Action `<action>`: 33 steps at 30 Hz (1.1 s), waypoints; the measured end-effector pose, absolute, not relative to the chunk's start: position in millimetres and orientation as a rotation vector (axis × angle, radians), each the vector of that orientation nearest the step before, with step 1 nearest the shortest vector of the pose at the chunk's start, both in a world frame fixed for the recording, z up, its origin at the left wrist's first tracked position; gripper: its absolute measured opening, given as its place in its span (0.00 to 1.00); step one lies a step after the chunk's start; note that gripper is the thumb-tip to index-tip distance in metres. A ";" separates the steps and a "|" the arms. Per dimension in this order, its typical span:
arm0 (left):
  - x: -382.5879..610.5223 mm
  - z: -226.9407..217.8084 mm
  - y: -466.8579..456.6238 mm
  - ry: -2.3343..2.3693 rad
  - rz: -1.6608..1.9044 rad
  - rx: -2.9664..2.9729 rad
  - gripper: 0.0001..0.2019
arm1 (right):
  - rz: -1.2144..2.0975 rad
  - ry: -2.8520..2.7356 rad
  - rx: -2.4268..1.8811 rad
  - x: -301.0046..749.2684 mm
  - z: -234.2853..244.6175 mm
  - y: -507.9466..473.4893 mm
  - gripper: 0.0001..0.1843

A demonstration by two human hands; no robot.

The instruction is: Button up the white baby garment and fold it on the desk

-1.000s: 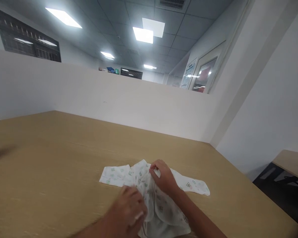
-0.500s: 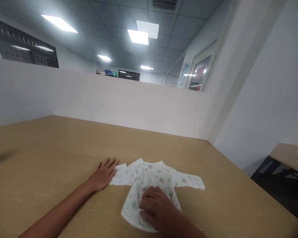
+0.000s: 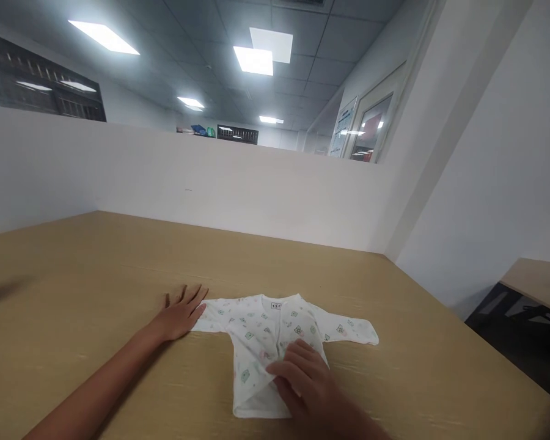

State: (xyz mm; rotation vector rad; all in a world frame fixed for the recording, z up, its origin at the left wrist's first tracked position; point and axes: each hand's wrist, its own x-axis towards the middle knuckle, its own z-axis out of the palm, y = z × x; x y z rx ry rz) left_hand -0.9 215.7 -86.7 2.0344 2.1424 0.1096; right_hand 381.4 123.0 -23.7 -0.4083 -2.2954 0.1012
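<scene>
A small white baby shirt [image 3: 250, 339] with a green and pink print lies spread on the table, its sleeves stretched to both sides and a label inside the neckline. My left hand [image 3: 178, 315] rests flat over the end of the left sleeve, fingers spread. Low on the shirt's front, my right hand [image 3: 302, 379] pinches the edge of the front panel between thumb and fingers. The panel's lower corner looks lifted there, with plain white fabric showing below it. My right hand and forearm hide the shirt's lower right part.
The wood-toned table [image 3: 119, 269] reaches back to a low white partition [image 3: 238, 189]. A white wall [image 3: 476, 159] stands on the right, with another table [image 3: 538, 284] beyond the right edge. A dark blurred patch [image 3: 2, 292] shows at the far left.
My left hand has moved a little left, drawing the left sleeve out straighter. The shirt's left side has straightened, and my right hand has shifted slightly right with the front edge in its fingers.
</scene>
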 end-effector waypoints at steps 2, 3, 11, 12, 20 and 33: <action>-0.7 -85.9 215.1 2.143 0.100 2.036 0.34 | 0.060 -2.357 -0.299 379.5 -21.7 117.7 0.08; -0.6 -85.4 214.7 2.146 0.105 2.044 0.34 | 0.055 -2.391 -0.248 378.3 -22.6 116.4 0.06; 28.5 -69.6 192.6 2.147 0.506 2.287 0.31 | 0.315 -2.492 -0.436 393.3 -34.4 127.1 0.12; 37.3 -67.0 187.5 2.086 0.589 2.334 0.30 | 0.325 -2.507 -0.489 400.1 -32.2 127.9 0.12; 117.2 -52.4 210.5 1.495 0.729 2.572 0.25 | 0.473 -2.548 -0.976 428.3 -29.7 128.8 0.10; 138.3 -93.3 261.6 1.503 0.554 2.537 0.29 | 0.420 -2.441 -0.931 413.9 -61.8 124.1 0.08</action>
